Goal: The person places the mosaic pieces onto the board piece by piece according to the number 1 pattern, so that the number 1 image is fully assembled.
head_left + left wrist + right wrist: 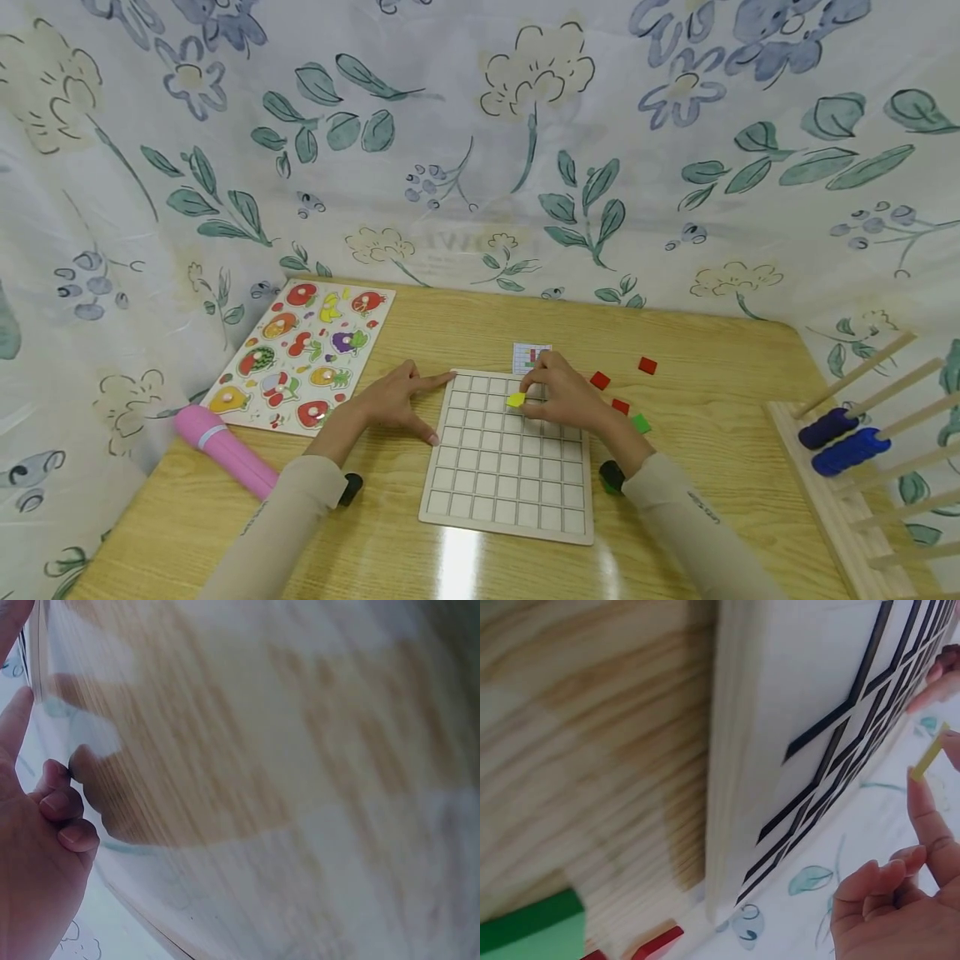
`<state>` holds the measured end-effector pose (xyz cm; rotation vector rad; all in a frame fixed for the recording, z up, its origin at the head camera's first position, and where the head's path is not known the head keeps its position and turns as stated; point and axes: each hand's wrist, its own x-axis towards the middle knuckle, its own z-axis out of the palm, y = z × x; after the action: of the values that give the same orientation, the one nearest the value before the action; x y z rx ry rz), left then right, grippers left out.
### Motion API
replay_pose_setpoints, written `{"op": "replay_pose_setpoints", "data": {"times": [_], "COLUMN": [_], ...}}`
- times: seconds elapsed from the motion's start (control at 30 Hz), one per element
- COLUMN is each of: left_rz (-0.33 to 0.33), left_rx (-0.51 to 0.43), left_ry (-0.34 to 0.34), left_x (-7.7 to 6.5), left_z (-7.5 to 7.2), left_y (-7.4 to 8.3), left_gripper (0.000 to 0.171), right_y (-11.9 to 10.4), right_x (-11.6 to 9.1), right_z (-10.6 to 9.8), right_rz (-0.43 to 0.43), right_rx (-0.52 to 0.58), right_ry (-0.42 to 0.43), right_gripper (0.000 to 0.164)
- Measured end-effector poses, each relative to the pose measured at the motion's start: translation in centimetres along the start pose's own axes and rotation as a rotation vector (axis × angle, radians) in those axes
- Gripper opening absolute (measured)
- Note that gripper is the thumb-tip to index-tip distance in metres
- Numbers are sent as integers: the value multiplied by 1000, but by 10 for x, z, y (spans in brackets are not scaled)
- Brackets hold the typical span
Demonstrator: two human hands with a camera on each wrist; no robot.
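Note:
A pale wooden board (506,485) with a grid of square recesses lies flat on the table. My right hand (562,393) is over its upper part, pinching a small yellow square tile (516,400) between thumb and index finger. In the right wrist view the yellow tile (930,754) is seen edge-on, with the other fingers curled toward the palm. My left hand (392,402) touches the board's left edge, index finger at the top corner and thumb lower down, both extended. The left wrist view shows that hand's (37,847) remaining fingers bent.
Behind the board lies a small printed card (521,358). Red tiles (647,365) and a green tile (640,423) are scattered at right. A fruit puzzle board (378,310) and a pink rod (236,458) lie left. A wooden peg rack (813,492) with blue beads (851,452) stands right.

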<state>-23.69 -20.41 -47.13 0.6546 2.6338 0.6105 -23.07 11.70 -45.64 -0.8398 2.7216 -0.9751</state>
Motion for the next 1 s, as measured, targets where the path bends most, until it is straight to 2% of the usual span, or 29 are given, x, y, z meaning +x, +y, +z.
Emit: {"op": "replay_pose_setpoints", "data": {"times": [0.3,0.57,0.73,1.0], "left_rz": [-3,-8,-26,-24], "left_rx": [-15,-7,-4,-11], "left_ry": [0,-6,-8,-4], "left_x": [0,2,3,3], "left_z": [1,1,2,2], "left_y": [-1,-3,-4,-5], "left_gripper": [109,110,110,110], "right_y": [-4,-5,-7,-10], "right_x": [6,15,19,22], "right_z": [5,11,14,18], "right_rz": [-4,-48,-38,-54], "right_rx": [-26,-122,-145,-250], "right_ry": [-31,-26,-32,-14], "right_gripper": [16,17,19,21]}}
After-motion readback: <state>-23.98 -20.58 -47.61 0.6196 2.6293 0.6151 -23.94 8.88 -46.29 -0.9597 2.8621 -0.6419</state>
